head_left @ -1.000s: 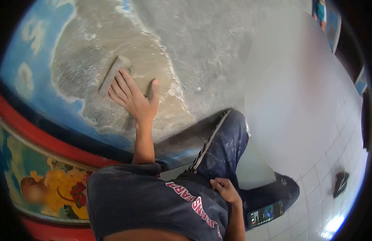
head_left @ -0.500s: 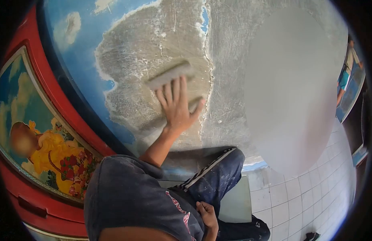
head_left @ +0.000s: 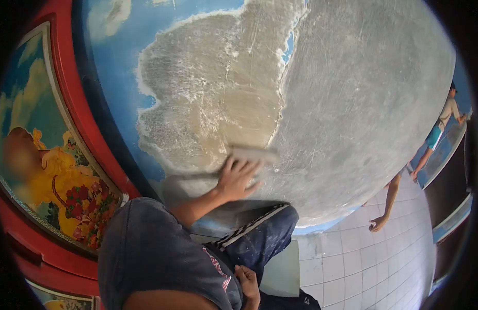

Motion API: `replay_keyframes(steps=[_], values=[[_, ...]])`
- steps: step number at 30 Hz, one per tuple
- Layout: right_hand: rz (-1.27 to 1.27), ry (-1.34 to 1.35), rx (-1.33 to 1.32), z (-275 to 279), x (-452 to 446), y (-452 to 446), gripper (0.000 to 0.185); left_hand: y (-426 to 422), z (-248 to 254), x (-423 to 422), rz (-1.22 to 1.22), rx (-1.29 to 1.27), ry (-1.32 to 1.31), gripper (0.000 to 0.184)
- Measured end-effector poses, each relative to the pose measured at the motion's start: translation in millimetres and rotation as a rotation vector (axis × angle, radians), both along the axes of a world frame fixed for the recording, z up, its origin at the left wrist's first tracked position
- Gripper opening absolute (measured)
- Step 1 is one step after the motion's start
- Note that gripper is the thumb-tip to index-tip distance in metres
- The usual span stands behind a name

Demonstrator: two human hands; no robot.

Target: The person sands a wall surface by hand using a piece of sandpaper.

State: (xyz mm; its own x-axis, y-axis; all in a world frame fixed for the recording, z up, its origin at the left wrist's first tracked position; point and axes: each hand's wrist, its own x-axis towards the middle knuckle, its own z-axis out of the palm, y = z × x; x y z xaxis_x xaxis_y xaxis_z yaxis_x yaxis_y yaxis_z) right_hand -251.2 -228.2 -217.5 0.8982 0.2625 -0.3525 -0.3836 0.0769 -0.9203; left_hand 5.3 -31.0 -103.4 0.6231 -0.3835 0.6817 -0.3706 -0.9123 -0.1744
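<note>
At the near edge of a rough tan-grey patch (head_left: 213,88), I am resting my left hand (head_left: 238,180) on a pale narrow block (head_left: 253,153) that seems to be lying against the surface. My fingers are spreading apart at its near side and my thumb is standing off to the right, not wrapping round it; the block is showing blurred, so I cannot tell how firmly the tips are bearing. Its right end is sitting just beside the near end of a ragged ridge (head_left: 281,103), which is dividing the patch from a smoother grey area (head_left: 363,103) on the right.

That ridge is worrying me most: with a corner catching there, the block could be twisting out from under my loose fingers, or the raised edge could be flaking. Uneven pressure on one end could be scoring the grey. On the left, blue paint (head_left: 112,67) is bordering the patch, and straying there could be scuffing it.

Near my lap, my right hand (head_left: 248,281) is resting with its fingers curling in; I cannot tell whether it is holding anything. Farther right, another person's hand (head_left: 377,225) is hanging well apart from mine.
</note>
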Motion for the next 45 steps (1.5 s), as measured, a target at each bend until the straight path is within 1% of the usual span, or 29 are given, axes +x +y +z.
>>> replay_keyframes(steps=[2, 3, 5, 7, 8, 10, 11, 13, 14, 15, 17, 18, 20, 21, 22, 24, 25, 26, 27, 28, 30, 31, 33, 34, 36, 38, 41, 43, 45], values=[[-0.013, 0.012, 0.005, -2.8, -1.6, 3.6, 0.037, 5.7, -36.7, -13.6, -0.138, -0.01, 0.086, 0.066], [-0.028, 0.037, 0.014, -3.3, -3.9, 2.1, 0.037, 13.0, -38.2, -16.3, -0.141, -0.03, 0.078, 0.066], [-0.008, -0.018, -0.076, 3.7, -1.9, -1.5, 0.038, 26.3, -37.6, -14.3, -0.17, -0.108, 0.227, 0.063], [0.017, -0.019, -0.025, 11.1, -3.7, 1.3, 0.037, 37.7, -17.6, -3.6, 0.016, -0.077, 0.116, 0.066], [0.015, -0.054, -0.018, 6.9, -3.0, 1.9, 0.038, 38.3, 6.4, -1.4, 0.011, -0.085, 0.119, 0.066], [0.016, -0.049, -0.024, 3.4, -1.4, 1.4, 0.038, 39.4, 53.4, -4.7, 0.079, -0.274, -0.229, 0.067], [0.021, -0.046, -0.025, 3.0, -1.5, 2.1, 0.038, 39.5, 49.8, -5.3, 0.077, -0.272, -0.227, 0.067], [0.007, -0.037, -0.033, 9.7, -0.8, 3.8, 0.038, 37.7, 28.9, -5.7, 0.137, -0.114, -0.171, 0.069], [-0.004, -0.027, -0.043, 11.6, -1.6, 4.0, 0.039, 36.9, 4.5, -8.5, 0.102, -0.113, 0.006, 0.068], [-0.008, -0.019, -0.034, 7.3, -1.9, 3.4, 0.039, 35.8, -25.1, -11.3, 0.099, -0.103, 0.013, 0.068], [-0.025, -0.077, -0.024, -5.5, -3.6, 4.2, 0.039, 40.9, -68.9, -19.3, -0.089, -0.112, 0.151, 0.065], [-0.038, -0.081, -0.03, -1.1, -4.6, 4.9, 0.039, 44.5, -68.3, -21.3, -0.103, -0.094, 0.17, 0.065], [-0.042, -0.113, -0.038, -8.3, -1.5, 0.7, 0.039, 51.0, -55.2, -16.4, -0.011, -0.048, 0.267, 0.063], [-0.021, -0.158, -0.067, -12.1, -4.8, -0.8, 0.039, 49.9, -25.7, -16.2, 0.116, -0.005, 0.253, 0.065], [-0.02, -0.144, -0.079, -9.1, -5.9, -0.8, 0.04, 40.8, 16.2, -20.7, 0.265, -0.075, 0.154, 0.07], [-0.008, -0.089, -0.074, -0.4, -4.0, 0.9, 0.041, 46.0, 58.5, -5.5, 0.286, -0.182, -0.247, 0.076], [0.005, -0.056, -0.06, 2.7, -2.9, 1.2, 0.041, 45.9, 65.3, -2.7, 0.258, -0.155, -0.222, 0.076], [-0.002, -0.055, -0.052, 4.9, -1.7, 2.0, 0.041, 45.4, 72.2, 1.7, 0.205, -0.187, -0.306, 0.082], [0.025, -0.053, -0.067, 11.7, 0.2, 0.5, 0.04, 44.1, 76.0, 5.1, 0.153, -0.225, -0.396, 0.089], [0.02, -0.076, -0.048, 9.2, -1.2, 0.2, 0.04, 40.5, 64.6, 3.9, 0.134, -0.21, -0.396, 0.089], [0.009, -0.11, -0.02, 5.9, 1.2, 0.1, 0.04, 34.9, 17.7, -1.6, 0.23, -0.11, -0.028, 0.09], [0.009, -0.115, -0.04, 6.0, 1.8, 0.4, 0.04, 38.0, 3.4, -0.3, 0.222, -0.1, -0.032, 0.09], [0.004, -0.103, -0.061, 6.7, -1.1, 2.6, 0.04, 40.3, -19.9, -3.0, 0.171, 0.024, 0.11, 0.092], [0.01, -0.092, -0.071, 9.3, 0.0, 2.6, 0.04, 39.3, -0.5, -7.8, 0.253, 0.05, 0.112, 0.095], [0.032, -0.044, -0.099, 14.7, -3.1, -1.7, 0.04, 37.2, 43.3, -13.5, 0.325, -0.187, 0.079, 0.098], [0.021, -0.056, -0.076, 16.1, -2.4, -0.5, 0.041, 47.9, 78.6, -0.8, 0.205, -0.274, -0.283, 0.101], [0.042, -0.043, -0.066, 7.5, -0.6, 0.3, 0.042, 46.5, 85.2, 6.2, 0.22, -0.251, -0.367, 0.098], [0.021, -0.084, -0.034, 11.5, 0.7, 1.8, 0.041, 34.8, 45.7, 1.0, 0.214, -0.244, -0.338, 0.095], [0.01, -0.127, -0.042, 10.4, 0.0, 2.0, 0.041, 25.9, 11.1, -14.9, 0.267, -0.081, 0.143, 0.091]])
